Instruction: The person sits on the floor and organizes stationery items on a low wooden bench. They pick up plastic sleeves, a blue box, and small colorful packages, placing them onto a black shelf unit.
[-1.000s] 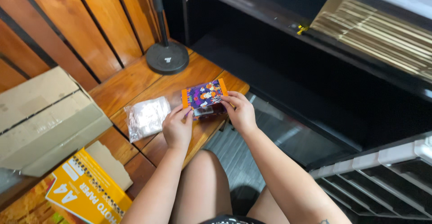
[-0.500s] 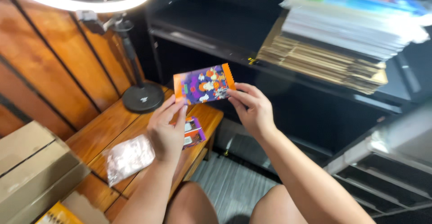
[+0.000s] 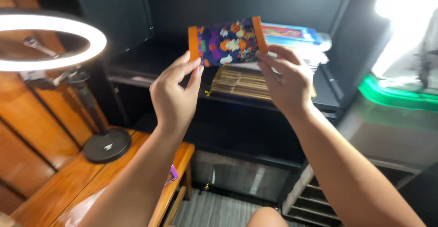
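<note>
Seen from above the person's own arms, 2 bare hands hold up a small flat packet with a purple patterned face and orange strips down both short edges, raised in front of a black shelving unit. The left hand has its grip closed on the packet's lower left corner, thumb and fingertips pinching the orange edge. The right hand has its grip closed on the lower right corner, fingers curled against the packet's edge. The packet sits level, well above the orange-brown wooden desk at lower left. Behind the packet, on a shelf, lie a stack of tan corrugated sheets and a pile of colourful flat packs. At left a lit white ring light stands on a round black base on the desk.
</note>
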